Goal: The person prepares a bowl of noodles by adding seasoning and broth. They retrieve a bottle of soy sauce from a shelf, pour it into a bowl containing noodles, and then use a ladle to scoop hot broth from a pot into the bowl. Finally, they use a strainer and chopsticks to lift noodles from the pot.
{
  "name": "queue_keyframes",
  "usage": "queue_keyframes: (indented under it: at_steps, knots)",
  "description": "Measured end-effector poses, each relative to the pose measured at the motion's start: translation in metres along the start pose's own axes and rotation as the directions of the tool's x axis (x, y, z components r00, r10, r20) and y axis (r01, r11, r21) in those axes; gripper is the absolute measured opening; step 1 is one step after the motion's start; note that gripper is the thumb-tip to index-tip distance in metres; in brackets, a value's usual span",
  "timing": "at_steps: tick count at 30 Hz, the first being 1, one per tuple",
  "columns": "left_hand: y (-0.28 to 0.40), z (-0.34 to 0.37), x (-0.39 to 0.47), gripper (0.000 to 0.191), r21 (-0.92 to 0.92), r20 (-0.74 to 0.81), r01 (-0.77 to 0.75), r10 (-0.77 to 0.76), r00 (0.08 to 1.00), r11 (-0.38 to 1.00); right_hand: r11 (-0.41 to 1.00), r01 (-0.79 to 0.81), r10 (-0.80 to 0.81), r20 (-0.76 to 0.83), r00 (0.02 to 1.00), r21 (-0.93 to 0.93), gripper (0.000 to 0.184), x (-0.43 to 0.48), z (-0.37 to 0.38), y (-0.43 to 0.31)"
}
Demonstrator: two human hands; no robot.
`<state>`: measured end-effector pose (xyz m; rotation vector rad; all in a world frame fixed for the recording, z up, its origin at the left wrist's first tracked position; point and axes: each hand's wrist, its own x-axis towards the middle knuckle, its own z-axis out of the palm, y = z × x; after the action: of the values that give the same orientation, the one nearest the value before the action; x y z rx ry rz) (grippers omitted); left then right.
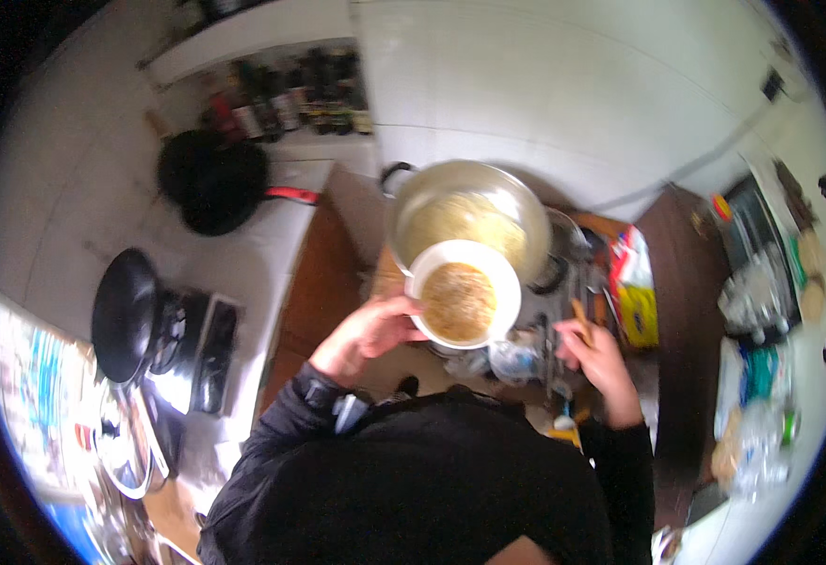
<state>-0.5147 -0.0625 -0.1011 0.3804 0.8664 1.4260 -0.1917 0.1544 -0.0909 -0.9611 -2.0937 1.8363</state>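
Observation:
My left hand (377, 328) grips the left rim of a white bowl (508, 296), thumb on top. Inside the bowl is a brownish, cloudy liquid or soup (459, 302) with small bits in it. Behind it stands a large metal pot (469, 176), its near rim partly hidden by the bowl; pale yellowish contents (466, 222) show inside. My right hand (600, 357) is to the right of the bowl, closed around a wooden handle (582, 319). What is at the other end of that handle cannot be made out.
To the left, a counter carries a dark pan with a red handle (293, 194) and a black wok or pan (127, 318). Several bottles (286, 106) line a shelf. A red and yellow packet (635, 300) stands at the right beside a dark brown panel (688, 296).

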Motion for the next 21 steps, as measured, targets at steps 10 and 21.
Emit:
queue_keyframes:
  at_steps: [10, 21]
  knots:
    - [-0.043, 0.038, 0.008, 0.073, 0.113, 0.090, 0.139, -0.149, 0.985, 0.984, 0.983, -0.081, 0.037, 0.252, 0.967, 0.166, 0.044, -0.013, 0.032, -0.016]
    - [-0.090, 0.097, 0.065, 0.069, 0.390, 0.179, 0.323, -0.415, 0.892, 0.862, 0.942, -0.234, 0.265, -0.105, 0.959, 0.241, 0.049, -0.105, 0.013, 0.034]
